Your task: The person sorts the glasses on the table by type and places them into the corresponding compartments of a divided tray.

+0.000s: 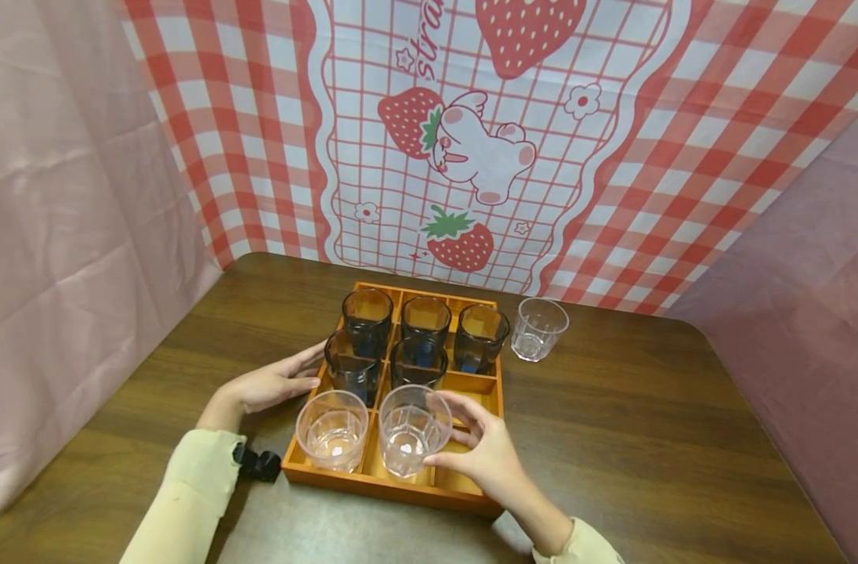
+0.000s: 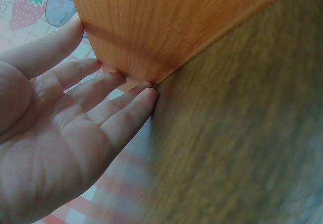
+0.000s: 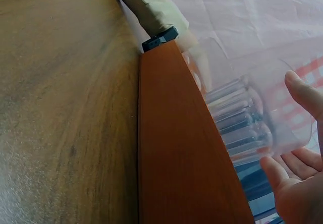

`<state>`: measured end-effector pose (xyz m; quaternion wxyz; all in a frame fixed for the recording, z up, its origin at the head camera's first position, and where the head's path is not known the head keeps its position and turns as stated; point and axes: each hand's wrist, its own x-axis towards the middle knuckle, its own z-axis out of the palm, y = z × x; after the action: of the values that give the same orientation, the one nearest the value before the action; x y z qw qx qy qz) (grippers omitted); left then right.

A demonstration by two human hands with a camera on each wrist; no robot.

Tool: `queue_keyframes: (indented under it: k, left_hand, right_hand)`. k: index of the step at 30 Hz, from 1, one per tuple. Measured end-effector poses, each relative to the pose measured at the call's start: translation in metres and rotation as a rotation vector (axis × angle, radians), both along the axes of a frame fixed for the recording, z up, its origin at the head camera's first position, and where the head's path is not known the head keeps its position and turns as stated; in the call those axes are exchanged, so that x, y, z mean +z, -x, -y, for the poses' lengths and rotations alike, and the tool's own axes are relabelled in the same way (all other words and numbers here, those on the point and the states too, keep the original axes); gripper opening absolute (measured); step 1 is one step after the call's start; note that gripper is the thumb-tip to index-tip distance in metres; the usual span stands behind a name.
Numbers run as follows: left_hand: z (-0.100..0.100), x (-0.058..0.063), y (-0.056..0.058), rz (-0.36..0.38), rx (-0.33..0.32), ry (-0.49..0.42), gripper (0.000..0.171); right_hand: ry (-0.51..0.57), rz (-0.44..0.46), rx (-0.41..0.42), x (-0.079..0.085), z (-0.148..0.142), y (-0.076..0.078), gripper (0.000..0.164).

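Observation:
A wooden compartment tray (image 1: 393, 487) sits on the table, holding several dark tinted cups (image 1: 367, 321) in its back and middle rows. One clear cup (image 1: 332, 442) stands in the front left compartment. Beside it, a second clear cup (image 1: 406, 442) is at the front middle compartment, and my right hand (image 1: 488, 453) holds it from the right, thumb and fingers around its side. My left hand (image 1: 273, 385) rests with extended fingers against the tray's left side; in the left wrist view its fingertips (image 2: 146, 95) touch the wooden wall near the tabletop.
Another clear cup (image 1: 537, 333) stands on the table (image 1: 612, 415), just off the tray's back right corner. Behind the table hangs a checked strawberry cloth (image 1: 266, 141), with pink cloth (image 1: 69, 196) at the sides. A black strap device (image 1: 259, 462) is on the left wrist.

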<state>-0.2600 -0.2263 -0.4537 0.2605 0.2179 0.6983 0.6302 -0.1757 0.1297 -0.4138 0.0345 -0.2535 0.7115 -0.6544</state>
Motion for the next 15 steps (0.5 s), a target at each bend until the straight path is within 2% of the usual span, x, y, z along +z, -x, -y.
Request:
queue_keyframes:
  k: [5, 15]
  left_hand:
    - [0.0001, 0.0011, -0.0013, 0.001, 0.006, 0.008, 0.075]
    - [0.0002, 0.0021, -0.0021, -0.007, 0.020, 0.032, 0.076]
  right_hand:
    - [-0.060, 0.056, -0.025, -0.0024, 0.0022, -0.0014, 0.077]
    - [-0.100, 0.096, -0.047, -0.0065, 0.0062, -0.0016, 0.076]
